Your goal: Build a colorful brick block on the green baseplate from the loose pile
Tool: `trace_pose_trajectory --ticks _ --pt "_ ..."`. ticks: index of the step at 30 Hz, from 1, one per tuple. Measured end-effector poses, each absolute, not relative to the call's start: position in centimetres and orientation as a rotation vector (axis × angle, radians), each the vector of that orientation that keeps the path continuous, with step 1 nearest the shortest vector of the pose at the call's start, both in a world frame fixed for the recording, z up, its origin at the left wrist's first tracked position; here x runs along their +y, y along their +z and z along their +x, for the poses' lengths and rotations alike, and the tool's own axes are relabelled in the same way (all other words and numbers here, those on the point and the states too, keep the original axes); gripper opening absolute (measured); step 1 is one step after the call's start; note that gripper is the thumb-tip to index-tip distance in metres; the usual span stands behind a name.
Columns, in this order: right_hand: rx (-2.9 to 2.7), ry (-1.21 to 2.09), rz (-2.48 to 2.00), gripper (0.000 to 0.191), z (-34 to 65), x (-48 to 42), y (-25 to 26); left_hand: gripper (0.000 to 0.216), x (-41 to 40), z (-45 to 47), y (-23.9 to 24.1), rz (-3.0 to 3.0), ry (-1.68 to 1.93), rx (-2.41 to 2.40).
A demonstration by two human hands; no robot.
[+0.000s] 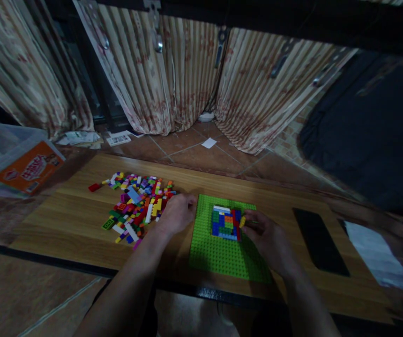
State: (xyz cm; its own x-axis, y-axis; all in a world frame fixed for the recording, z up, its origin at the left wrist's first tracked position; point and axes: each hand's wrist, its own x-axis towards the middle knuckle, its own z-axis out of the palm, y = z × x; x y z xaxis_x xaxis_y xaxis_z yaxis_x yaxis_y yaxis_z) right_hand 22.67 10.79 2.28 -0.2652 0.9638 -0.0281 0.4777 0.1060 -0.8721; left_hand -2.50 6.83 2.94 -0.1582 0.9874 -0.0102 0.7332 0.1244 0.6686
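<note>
A green studded baseplate (219, 255) lies on the wooden table (71, 220) in front of me. A small patch of coloured bricks (225, 223) is pressed onto its upper middle. My right hand (266, 238) rests on the plate's right side, fingers pinched on a small yellow brick (242, 221) at the patch's right edge. My left hand (177, 213) sits curled at the plate's left edge, beside a loose pile of bricks (136, 203); whether it holds anything is hidden.
A dark phone (319, 241) lies flat right of the plate, with a white sheet (377, 257) beyond it. A clear plastic bag with an orange label (29, 171) sits at the far left. Striped curtains (173, 70) hang behind the table over a tiled floor.
</note>
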Motion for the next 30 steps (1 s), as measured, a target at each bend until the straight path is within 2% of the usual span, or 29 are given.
trace_pose_trajectory --ticks 13,20,25,30 --pt "-1.869 1.093 -1.297 0.058 23.2 10.7 1.1 0.022 6.9 -2.5 3.0 1.679 0.746 1.949" --pt "-1.843 1.114 -1.328 0.057 22.8 10.5 1.9 0.021 6.8 -2.4 3.2 1.685 0.720 1.969" --pt "-1.858 1.042 -1.386 0.050 22.9 10.7 2.2 0.023 6.9 -2.4 3.1 1.692 0.717 1.952" --pt "-1.786 1.109 -1.459 0.047 22.8 11.3 1.5 0.023 6.9 -2.3 3.3 1.667 0.742 1.968"
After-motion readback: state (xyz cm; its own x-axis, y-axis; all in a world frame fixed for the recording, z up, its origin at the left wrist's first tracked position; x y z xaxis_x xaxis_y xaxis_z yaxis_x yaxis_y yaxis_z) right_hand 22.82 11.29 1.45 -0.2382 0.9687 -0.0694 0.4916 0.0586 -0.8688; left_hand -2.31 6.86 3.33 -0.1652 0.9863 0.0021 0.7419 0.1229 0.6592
